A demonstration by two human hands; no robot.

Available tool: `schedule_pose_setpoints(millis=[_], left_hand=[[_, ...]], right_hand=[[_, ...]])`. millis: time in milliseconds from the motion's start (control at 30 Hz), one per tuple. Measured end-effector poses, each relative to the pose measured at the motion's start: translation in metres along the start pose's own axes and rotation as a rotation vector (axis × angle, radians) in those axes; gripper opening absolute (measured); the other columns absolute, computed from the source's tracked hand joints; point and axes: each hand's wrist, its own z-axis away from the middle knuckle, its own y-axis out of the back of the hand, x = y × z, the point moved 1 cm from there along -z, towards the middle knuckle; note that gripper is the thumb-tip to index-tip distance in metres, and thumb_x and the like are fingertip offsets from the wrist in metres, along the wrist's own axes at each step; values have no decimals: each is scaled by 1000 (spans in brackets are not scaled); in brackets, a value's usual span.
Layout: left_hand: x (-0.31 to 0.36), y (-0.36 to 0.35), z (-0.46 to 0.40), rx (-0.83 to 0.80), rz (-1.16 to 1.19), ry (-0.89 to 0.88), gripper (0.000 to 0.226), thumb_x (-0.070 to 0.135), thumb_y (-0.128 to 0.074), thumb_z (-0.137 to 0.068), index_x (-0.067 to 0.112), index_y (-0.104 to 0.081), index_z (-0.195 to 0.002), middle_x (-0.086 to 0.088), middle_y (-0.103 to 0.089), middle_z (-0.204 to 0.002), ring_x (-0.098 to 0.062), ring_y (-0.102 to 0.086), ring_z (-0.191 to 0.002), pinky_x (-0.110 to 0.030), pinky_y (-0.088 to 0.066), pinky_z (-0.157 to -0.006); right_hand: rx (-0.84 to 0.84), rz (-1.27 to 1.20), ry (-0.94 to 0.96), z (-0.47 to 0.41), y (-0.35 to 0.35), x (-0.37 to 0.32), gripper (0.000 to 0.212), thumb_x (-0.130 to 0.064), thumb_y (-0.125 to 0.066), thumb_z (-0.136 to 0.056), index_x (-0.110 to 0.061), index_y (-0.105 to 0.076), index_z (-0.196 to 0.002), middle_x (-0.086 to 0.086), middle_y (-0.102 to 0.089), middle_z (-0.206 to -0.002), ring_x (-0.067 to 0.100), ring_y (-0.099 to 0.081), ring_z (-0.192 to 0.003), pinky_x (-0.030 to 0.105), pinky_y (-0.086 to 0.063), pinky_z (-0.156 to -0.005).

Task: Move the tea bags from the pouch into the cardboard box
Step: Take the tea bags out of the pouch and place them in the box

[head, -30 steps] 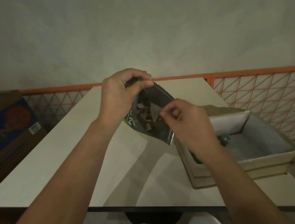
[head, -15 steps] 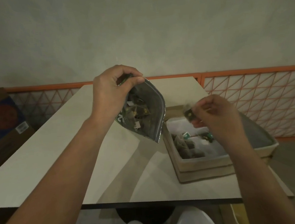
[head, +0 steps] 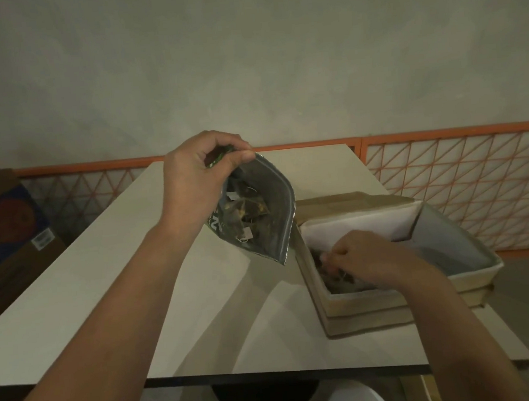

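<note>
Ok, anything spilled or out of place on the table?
Nothing spilled. The left hand holds the pouch open above the table; the right hand is down in the cardboard box, which overhangs the table's right edge.

Storeroom-like space: bare wall, stacked carton.

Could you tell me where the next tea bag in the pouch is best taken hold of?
Probably by a paper tag, coming from the right through the mouth of the pouch, which the left hand holds open toward the cardboard box.
</note>
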Motion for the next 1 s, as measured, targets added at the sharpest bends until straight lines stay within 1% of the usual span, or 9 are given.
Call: schedule_pose_setpoints(millis=[100, 167, 233, 433, 600, 667, 733, 833, 1000], left_hand=[[0, 3, 0, -12, 20, 15, 20, 14, -80, -84, 33, -74, -89, 5, -76, -99, -15, -72, -104, -43, -57, -98], [-1, 6, 0, -32, 23, 25, 19, 14, -80, -84, 31, -74, -90, 3, -76, -100, -15, -71, -104, -43, -57, -98], [-2, 8, -1, -42, -18, -3, 16, 15, -80, -84, 27, -75, -93, 3, -74, -102, -14, -70, -104, -41, -57, -97], [-1, 19, 3, 38, -114, -61, 15, 36, -64, -96, 30, -71, -109, 13, -63, -112, -1, -61, -112, -22, -50, -98], [-7, 19, 36, 223, 118, 535, 23, 48, -42, -106, 35, -60, -114, 16, -59, -113, 14, -58, -108, -14, -43, -91], [-25, 18, 61, 279, 314, 982, 58, 60, -51, -98, 25, -47, -144, 1, -52, -140, -15, -51, -132, -41, -46, -104], [-39, 13, 82, 210, 707, 1305, 95, 71, -65, -79, 26, -32, -156, -14, -41, -155, -41, -46, -137, -68, -48, -99], [-39, 0, 97, 78, 1121, 1380, 106, 72, -71, -64, 19, -42, -151, -27, -56, -141, -50, -60, -123, -72, -52, -88], [-37, 3, 85, 48, 1116, 1286, 79, 79, -54, -82, 20, -67, -132, -16, -70, -128, -36, -66, -115, -48, -54, -94]], right_hand=[[408, -232, 208, -8, 8, -20, 12, -33, -52, -98, -27, -59, -105, -5, -61, -104, 10, -59, -90, 23, -46, -76], [536, -465, 388, -10, 13, -46, 31, -33, -59, -94, -29, -55, -125, -9, -55, -116, 5, -57, -99, 23, -49, -85], [569, -444, 502, -17, 14, -69, 41, -38, -63, -91, -30, -54, -131, -10, -55, -116, 4, -57, -98, 22, -51, -82], [830, -405, 571, -37, 17, -111, 17, -31, -60, -95, -14, -64, -91, -3, -62, -74, 9, -54, -60, 20, -38, -53], [829, -464, 531, -39, 14, -123, 16, -25, -55, -97, -16, -48, -86, -7, -51, -56, 6, -52, -43, 23, -40, -41], [833, -435, 506, -40, 11, -126, 16, -24, -54, -97, -14, -48, -87, -9, -47, -54, 5, -45, -41, 17, -33, -41], [838, -405, 489, -38, 10, -129, 16, -24, -54, -97, -12, -49, -89, -10, -45, -54, 4, -42, -42, 15, -31, -41], [840, -391, 468, -37, 6, -132, 17, -25, -52, -98, -10, -48, -91, -10, -45, -56, 3, -42, -43, 16, -28, -39], [954, -221, 560, -35, 14, -129, 10, -15, -59, -89, -11, -53, -96, -1, -51, -92, 10, -46, -64, 17, -33, -49]])
